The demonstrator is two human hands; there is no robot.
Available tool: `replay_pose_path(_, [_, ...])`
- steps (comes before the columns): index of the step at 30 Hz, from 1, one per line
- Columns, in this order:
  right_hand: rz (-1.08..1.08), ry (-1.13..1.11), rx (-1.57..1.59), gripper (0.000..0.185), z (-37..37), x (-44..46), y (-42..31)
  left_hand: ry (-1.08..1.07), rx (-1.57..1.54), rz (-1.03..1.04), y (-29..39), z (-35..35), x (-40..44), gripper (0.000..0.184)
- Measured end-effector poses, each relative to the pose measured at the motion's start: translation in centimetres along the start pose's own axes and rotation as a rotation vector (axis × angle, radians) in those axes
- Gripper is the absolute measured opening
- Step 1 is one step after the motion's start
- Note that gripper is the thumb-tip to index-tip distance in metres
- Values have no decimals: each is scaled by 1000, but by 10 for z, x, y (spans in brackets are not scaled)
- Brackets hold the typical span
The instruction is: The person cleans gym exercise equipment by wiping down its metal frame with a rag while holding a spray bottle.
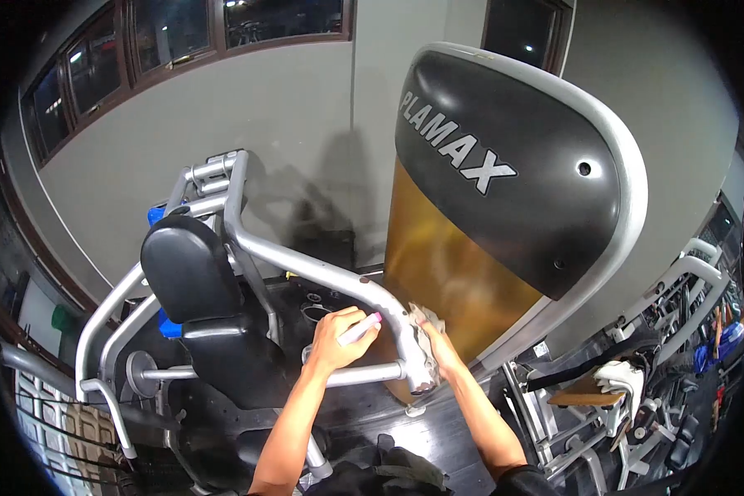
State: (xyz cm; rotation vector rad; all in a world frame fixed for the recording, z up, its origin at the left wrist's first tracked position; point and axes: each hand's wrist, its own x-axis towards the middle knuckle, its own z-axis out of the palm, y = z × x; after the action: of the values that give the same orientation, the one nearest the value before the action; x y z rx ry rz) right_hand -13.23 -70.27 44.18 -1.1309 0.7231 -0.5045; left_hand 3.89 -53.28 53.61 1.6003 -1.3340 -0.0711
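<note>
My left hand is wrapped round a small white tube with a pink end, just left of the bend in a silver metal frame. On the other side of that bend, my right hand presses a crumpled pale cloth against the frame's bar. Dark worn spots show on the silver paint near the bend and at the bar's lower end. Beside my right hand rises a machine housing with a black top and a gold panel.
A black padded seat back stands to the left within the frame. Wall and windows lie behind. At the right are other gym machines and a white towel on a brown pad. A crate sits lower left.
</note>
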Motion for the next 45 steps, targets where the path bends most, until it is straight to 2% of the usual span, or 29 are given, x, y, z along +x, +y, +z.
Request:
replay_pose_path(1, [140,-1,-39,56,-8,-10,1,20,3,12,-2,-1,0,17])
replay_pose_path(2, [141,-15,-45,56,-11,-17,2,44,7,26,-4,-2,1,16])
replay_pose_path(4, [-94,-1,-302,54,-6,-43,-14,50,51,-31,-3,-6,1,16])
replay_pose_path(5, [-228,45,-467,46,-8,-41,-12,72,44,-24,-6,-7,2,16])
replay_pose_path(6, [-223,27,-472,46,-4,-44,-21,89,37,-22,-7,-7,0,16])
replay_pose_path(8, [-525,71,-1001,43,12,-55,-50,107,89,-61,-6,-8,-1,17])
replay_pose_path(10, [-604,24,-1074,42,26,-50,-65,138,135,-89,-2,-7,-1,18])
replay_pose_path(12, [-808,-104,-1315,44,39,-39,-81,146,132,-95,-8,-5,-3,18])
replay_pose_path(18, [-839,-200,-1586,42,73,0,-95,139,196,-75,-12,-15,-7,18])
replay_pose_path(20, [-717,-499,-1872,43,78,-7,-98,147,175,-70,-7,-18,-6,19])
replay_pose_path(21, [-727,-567,-1903,38,79,-17,-102,143,180,-85,-6,-18,-6,20])
replay_pose_path(24, [-770,-714,-1913,35,83,0,-103,156,169,-110,-8,-17,-6,20])
replay_pose_path(26, [-773,-683,-1936,28,96,15,-105,144,174,-114,-9,-17,-5,20])
replay_pose_path(28, [-932,-434,-1998,23,108,31,-99,132,167,-110,-7,-18,-6,19])
replay_pose_path(30, [-925,-450,-1990,19,109,31,-98,123,164,-102,-7,-20,-7,19])
replay_pose_path(32, [-790,-515,-2094,19,107,17,-96,109,170,-70,-8,-19,-10,17])
replay_pose_path(33, [-661,-649,-2106,27,107,-2,-112,92,179,-83,-8,-20,-11,17])
replay_pose_path(34, [-657,-649,-2107,27,98,-4,-110,90,176,-84,-7,-20,-12,17])
replay_pose_path(36, [-625,-770,-1806,36,72,-9,-103,60,159,-65,-6,-20,-13,16])
replay_pose_path(38, [-611,-732,-1828,43,64,-21,-123,30,166,-46,-3,-22,-11,16])
replay_pose_path(40, [-721,-592,-1668,45,48,-21,-120,-5,174,-29,-2,-22,-11,16])
replay_pose_path(42, [-725,-528,-1582,45,40,-16,-107,-42,193,-20,-3,-20,-10,16])
replay_pose_path(44, [-682,-301,-1281,42,36,-18,-95,-62,203,-22,-2,-20,-11,17])
replay_pose_path(45, [-681,-243,-1231,43,33,-21,-90,-76,215,-27,-2,-20,-11,18])
